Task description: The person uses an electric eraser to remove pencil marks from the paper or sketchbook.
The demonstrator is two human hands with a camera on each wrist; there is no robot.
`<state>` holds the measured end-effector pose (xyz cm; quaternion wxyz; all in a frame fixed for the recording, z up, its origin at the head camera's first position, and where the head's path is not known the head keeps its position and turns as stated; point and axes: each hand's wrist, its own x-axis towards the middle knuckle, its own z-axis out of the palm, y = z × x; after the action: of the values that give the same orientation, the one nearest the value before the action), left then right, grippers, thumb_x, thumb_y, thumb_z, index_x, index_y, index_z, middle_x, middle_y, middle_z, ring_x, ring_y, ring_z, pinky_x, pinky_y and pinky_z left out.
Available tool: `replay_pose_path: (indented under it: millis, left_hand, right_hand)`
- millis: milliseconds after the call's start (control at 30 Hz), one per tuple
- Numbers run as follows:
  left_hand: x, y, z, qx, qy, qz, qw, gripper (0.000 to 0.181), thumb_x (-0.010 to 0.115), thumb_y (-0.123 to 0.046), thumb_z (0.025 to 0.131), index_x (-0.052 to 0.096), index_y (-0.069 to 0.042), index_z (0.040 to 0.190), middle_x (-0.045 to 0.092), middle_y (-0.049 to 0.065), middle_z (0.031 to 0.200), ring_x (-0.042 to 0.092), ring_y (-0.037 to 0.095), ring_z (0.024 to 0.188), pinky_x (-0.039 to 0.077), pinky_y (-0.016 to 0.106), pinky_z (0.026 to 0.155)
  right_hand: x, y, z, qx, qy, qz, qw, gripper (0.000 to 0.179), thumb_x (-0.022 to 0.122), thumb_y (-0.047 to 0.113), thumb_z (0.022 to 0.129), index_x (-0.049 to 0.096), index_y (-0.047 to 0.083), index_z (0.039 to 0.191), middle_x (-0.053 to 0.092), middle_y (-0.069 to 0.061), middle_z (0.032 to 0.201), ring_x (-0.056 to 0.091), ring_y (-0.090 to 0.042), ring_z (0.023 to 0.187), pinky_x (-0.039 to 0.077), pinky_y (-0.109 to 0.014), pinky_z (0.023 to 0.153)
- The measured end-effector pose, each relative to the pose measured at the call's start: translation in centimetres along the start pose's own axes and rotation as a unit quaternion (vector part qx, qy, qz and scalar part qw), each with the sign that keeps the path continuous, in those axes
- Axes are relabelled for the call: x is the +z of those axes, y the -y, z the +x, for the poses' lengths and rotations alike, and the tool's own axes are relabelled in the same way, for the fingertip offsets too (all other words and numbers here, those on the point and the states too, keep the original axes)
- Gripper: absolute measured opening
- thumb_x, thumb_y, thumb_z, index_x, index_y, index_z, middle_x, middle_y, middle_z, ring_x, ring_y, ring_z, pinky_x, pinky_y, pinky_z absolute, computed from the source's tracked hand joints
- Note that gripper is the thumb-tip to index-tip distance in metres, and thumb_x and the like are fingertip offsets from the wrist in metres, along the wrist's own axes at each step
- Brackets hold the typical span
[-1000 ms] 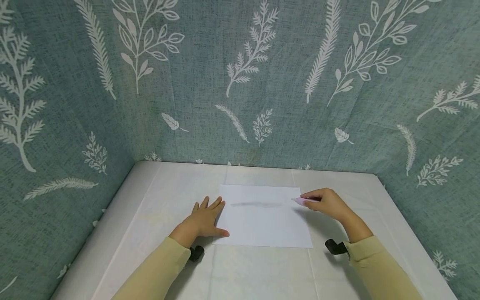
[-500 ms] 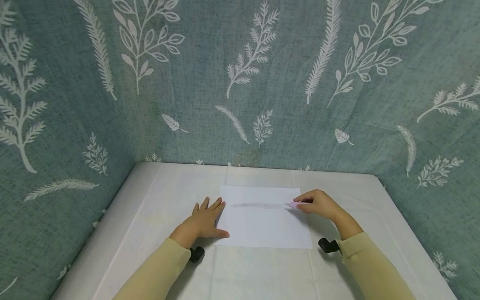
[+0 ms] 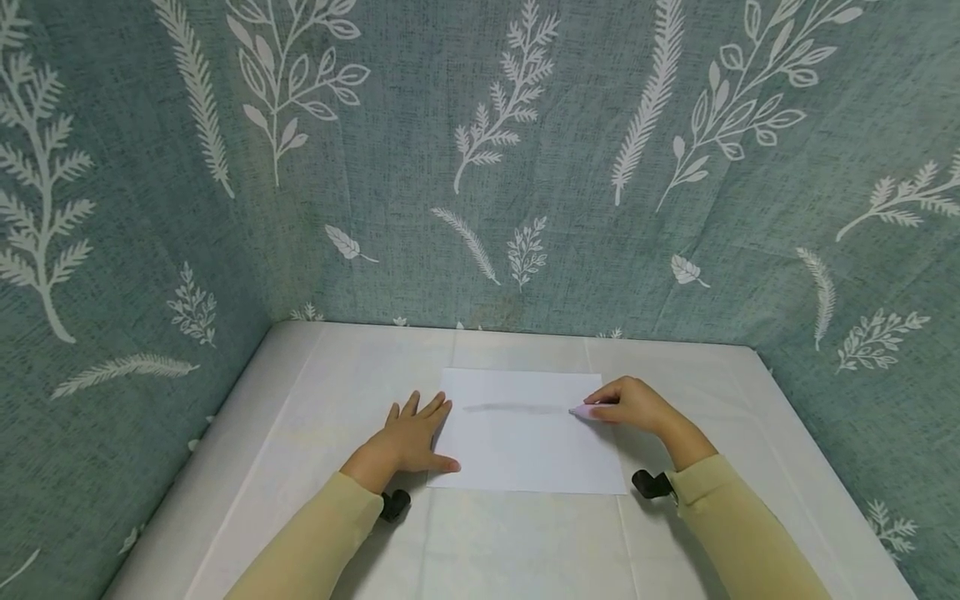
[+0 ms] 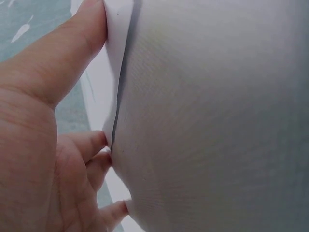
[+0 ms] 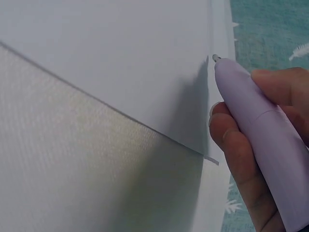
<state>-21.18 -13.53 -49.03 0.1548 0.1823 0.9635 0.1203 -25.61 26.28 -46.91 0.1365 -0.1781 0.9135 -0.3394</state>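
A white sheet of paper (image 3: 525, 458) lies on the white-covered table with a faint grey smudged band (image 3: 513, 408) across its upper part. My left hand (image 3: 405, 442) lies with fingers spread at the paper's left edge, thumb and fingertips touching it. The right hand (image 3: 637, 407) pinches a thick lavender pen-shaped electric eraser (image 5: 265, 125) between thumb and fingers. Its small grey tip (image 5: 216, 57) points left, close over the right end of the grey band in the head view. The paper's edge bows up slightly beside the left thumb in the left wrist view.
The white table cover (image 3: 525, 550) has fold creases and extends around the paper. Green fabric with white leaf prints (image 3: 405, 167) hangs behind and at both sides. Dark wrist cameras (image 3: 395, 505) sit under both cuffs.
My right hand has moved left with the electric eraser, from the paper's right edge to the end of the grey band, then slowed. The left hand has stayed in place.
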Motion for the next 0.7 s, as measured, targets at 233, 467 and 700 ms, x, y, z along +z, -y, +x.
replay_pose_path:
  millis: [233,467,700]
  left_hand:
    - [0.01,0.13,0.09,0.003,-0.001,-0.001,1.0,0.11,0.077,-0.065,0.075,0.029,-0.011,0.159,0.019,0.009,0.166,0.008,0.048,0.15,0.01,0.068,0.115]
    - [-0.01,0.16,0.16,0.001,0.002,0.004,1.0,0.111,0.076,-0.066,0.075,0.029,-0.012,0.159,0.018,0.008,0.166,0.007,0.048,0.15,0.01,0.069,0.115]
    - [-0.03,0.09,0.12,-0.001,0.005,0.006,1.0,0.11,0.076,-0.066,0.075,0.029,-0.012,0.159,0.018,0.007,0.167,0.007,0.048,0.15,0.009,0.068,0.115]
  right_hand:
    - [-0.02,0.34,0.16,0.003,-0.001,-0.006,1.0,0.022,0.074,0.017,0.091,0.078,0.005,0.109,0.076,-0.002,0.092,0.059,-0.011,0.065,0.05,-0.029,0.06]
    - [0.11,0.5,0.43,0.003,0.001,-0.013,0.9999,0.022,0.074,0.017,0.091,0.078,0.005,0.109,0.076,-0.002,0.09,0.056,-0.01,0.063,0.047,-0.028,0.059]
    - [0.1,0.62,0.48,0.014,0.0,-0.015,0.9998,0.022,0.074,0.017,0.09,0.079,0.006,0.108,0.075,-0.001,0.09,0.056,-0.011,0.064,0.047,-0.029,0.059]
